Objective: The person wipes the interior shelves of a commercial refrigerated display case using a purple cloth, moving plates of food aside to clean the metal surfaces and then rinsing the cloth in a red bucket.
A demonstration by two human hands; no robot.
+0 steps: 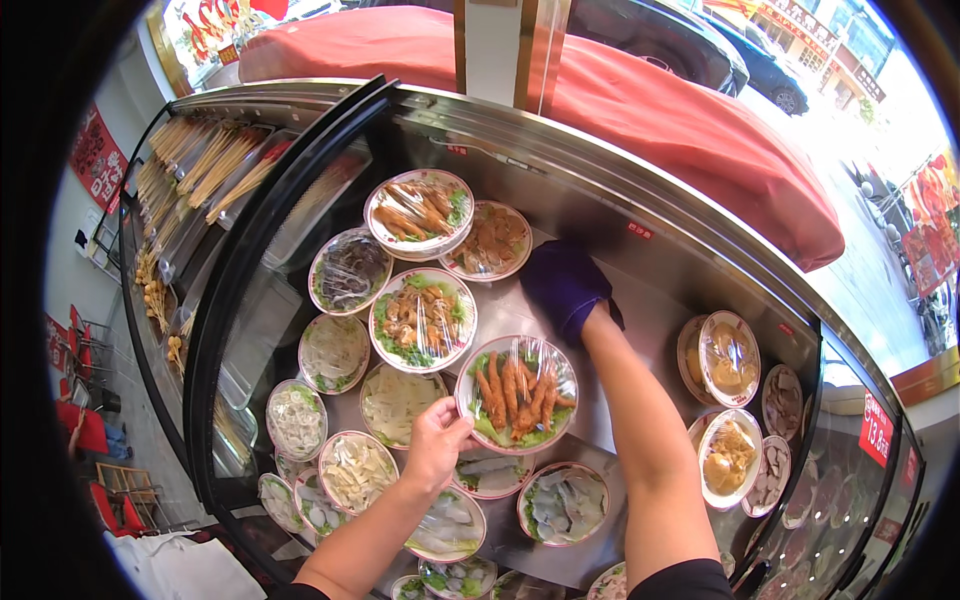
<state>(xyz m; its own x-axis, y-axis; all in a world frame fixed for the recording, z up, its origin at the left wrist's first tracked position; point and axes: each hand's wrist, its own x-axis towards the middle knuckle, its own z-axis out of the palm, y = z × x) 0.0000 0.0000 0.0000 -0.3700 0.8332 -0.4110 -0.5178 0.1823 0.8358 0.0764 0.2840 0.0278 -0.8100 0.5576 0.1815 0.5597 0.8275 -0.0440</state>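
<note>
My left hand (440, 443) grips the rim of a plate of orange-brown chicken feet (517, 390) between thumb and fingers. Lettuce lies under the feet, and clear film covers the plate. It is raised over other wrapped plates. Farther in, my right hand (597, 318) has a dark purple cloth (563, 285) pressed to the steel shelf (650, 335); the cloth hides most of the fingers. Just left of the cloth is a wrapped plate of brown meat (490, 240). A stacked plate of similar brown pieces (420, 210) stands beside it.
Several wrapped plates fill the left and near side, among them one of grey slices (563, 503). Stacked plates (729, 358) stand at the right. A black-framed glass divider (270, 240) separates trays of skewers (210, 160). The steel back wall (600, 205) bounds the case.
</note>
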